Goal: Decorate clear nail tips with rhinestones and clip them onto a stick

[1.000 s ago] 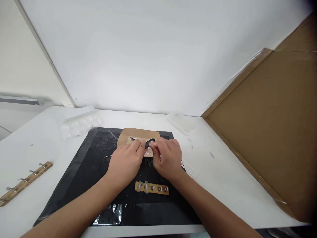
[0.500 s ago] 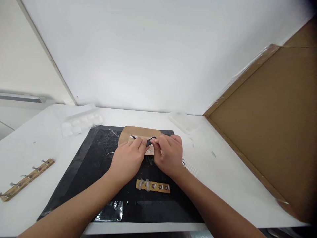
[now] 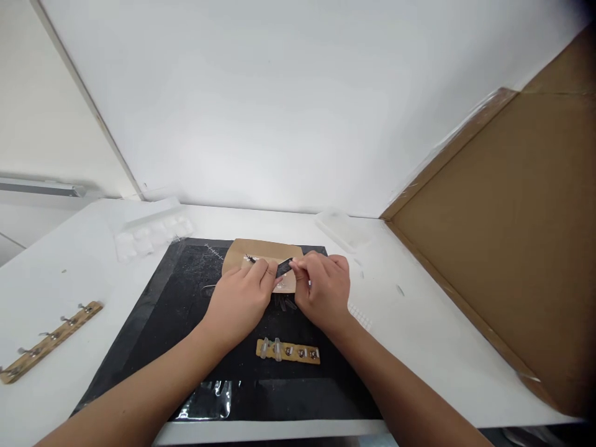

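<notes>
My left hand [image 3: 244,298] is closed around a flat black strip [image 3: 284,267], whose thin, frayed-looking dark end pokes out past the knuckles at the upper left. Fingertips of my right hand [image 3: 323,288] pinch together at the strip's right end; the exact contact is too small to make out. Beneath both hands lies a brown paper sheet [image 3: 265,248] with small pale bits on it. Closer to me, a short wooden bar [image 3: 288,351] bears a row of small metal clips, two with clear nail-tip-like pieces lying across them.
A black mat [image 3: 177,329] covers the middle of the white table. Another wooden bar with metal clips [image 3: 53,338] lies at left. Clear plastic trays stand back left [image 3: 153,233] and back right [image 3: 342,230]. White dot stickers [image 3: 360,316] show beside my right wrist. Cardboard [image 3: 503,248] walls the right side.
My right hand has shifted slightly right, away from my left hand. The black strip, curled at its right end before, now looks flatter and more exposed between the hands.
</notes>
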Demonstrator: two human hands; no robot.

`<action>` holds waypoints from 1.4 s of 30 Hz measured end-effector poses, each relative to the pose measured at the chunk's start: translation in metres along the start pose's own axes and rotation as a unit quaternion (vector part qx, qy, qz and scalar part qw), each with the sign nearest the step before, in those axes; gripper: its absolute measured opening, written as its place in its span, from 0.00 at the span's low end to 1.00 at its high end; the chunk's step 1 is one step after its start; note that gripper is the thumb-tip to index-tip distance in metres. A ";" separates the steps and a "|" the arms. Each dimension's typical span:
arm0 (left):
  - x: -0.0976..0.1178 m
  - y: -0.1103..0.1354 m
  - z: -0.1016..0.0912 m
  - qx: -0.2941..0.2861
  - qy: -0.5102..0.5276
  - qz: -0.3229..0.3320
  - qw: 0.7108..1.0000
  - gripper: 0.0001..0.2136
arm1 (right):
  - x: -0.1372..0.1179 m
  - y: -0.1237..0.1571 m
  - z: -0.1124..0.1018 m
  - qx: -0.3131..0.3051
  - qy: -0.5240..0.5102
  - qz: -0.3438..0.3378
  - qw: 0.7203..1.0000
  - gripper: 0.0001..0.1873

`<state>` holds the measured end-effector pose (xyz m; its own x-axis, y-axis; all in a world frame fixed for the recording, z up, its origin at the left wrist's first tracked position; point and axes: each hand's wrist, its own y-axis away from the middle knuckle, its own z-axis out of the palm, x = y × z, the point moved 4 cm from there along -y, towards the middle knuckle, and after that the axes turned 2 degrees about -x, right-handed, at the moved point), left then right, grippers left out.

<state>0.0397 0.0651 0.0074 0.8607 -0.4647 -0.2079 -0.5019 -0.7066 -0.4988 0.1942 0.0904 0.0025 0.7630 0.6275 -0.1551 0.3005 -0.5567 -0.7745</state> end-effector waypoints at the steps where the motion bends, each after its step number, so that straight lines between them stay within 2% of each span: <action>1: 0.000 0.000 -0.002 0.013 -0.001 0.004 1.000 0.13 | 0.001 0.000 -0.003 0.018 -0.016 0.006 1.000 0.09; 5: -0.002 0.000 -0.007 0.034 0.012 0.002 0.999 0.12 | 0.009 0.000 -0.014 0.068 -0.112 0.049 0.990 0.08; 7: -0.006 0.001 -0.006 0.037 0.043 -0.020 0.998 0.12 | 0.016 0.003 -0.014 0.056 -0.188 0.093 0.976 0.07; 9: -0.009 0.002 -0.006 0.050 0.093 -0.047 0.993 0.11 | 0.023 0.005 -0.009 0.013 -0.289 0.138 0.947 0.06; 11: -0.012 0.003 -0.006 0.069 0.149 -0.073 0.984 0.12 | 0.028 0.009 -0.003 -0.025 -0.382 0.178 0.907 0.06; 13: -0.013 0.003 -0.007 0.079 0.210 -0.090 0.970 0.13 | 0.029 0.012 0.000 -0.037 -0.430 0.205 0.879 0.06; 15: -0.012 0.002 -0.007 0.068 0.281 -0.102 0.952 0.14 | 0.026 0.013 0.001 -0.040 -0.442 0.212 0.871 0.05; 19: -0.009 -0.001 -0.007 -0.002 0.407 -0.118 0.906 0.19 | 0.017 0.012 -0.002 -0.021 -0.453 0.202 0.868 0.04; 22: -0.005 -0.003 -0.005 -0.057 0.473 -0.130 0.870 0.22 | 0.012 0.011 -0.005 -0.005 -0.431 0.173 0.886 0.04; 27: 0.001 -0.002 0.003 -0.116 0.579 -0.174 0.788 0.23 | 0.007 0.008 -0.010 0.027 -0.239 0.111 0.964 0.06; 29: 0.001 -0.001 0.005 -0.127 0.615 -0.194 0.753 0.21 | 0.004 0.007 -0.011 0.040 -0.171 0.086 0.981 0.07; 31: 0.001 -0.001 0.006 -0.134 0.632 -0.208 0.734 0.21 | 0.002 0.007 -0.011 0.040 -0.143 0.059 0.987 0.08; 35: 0.001 -0.001 0.007 -0.149 0.624 -0.209 0.738 0.24 | -0.003 0.008 -0.007 -0.006 -0.131 -0.014 0.991 0.08; 37: 0.001 -0.001 0.007 -0.147 0.613 -0.205 0.749 0.23 | -0.002 0.007 -0.007 -0.001 -0.100 -0.019 0.995 0.09; 39: 0.000 -0.001 0.007 -0.140 0.595 -0.204 0.765 0.21 | 0.000 0.005 -0.009 0.015 -0.081 -0.003 0.997 0.09; 42: -0.001 -0.002 0.006 -0.128 0.555 -0.189 0.800 0.21 | 0.000 0.004 -0.008 -0.013 -0.095 -0.009 0.995 0.10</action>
<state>0.0402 0.0696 0.0037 0.4201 -0.2790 0.8635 -0.3467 -0.9287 -0.1314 0.1994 0.0838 0.0046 0.6353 0.7283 -0.2568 0.3293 -0.5562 -0.7630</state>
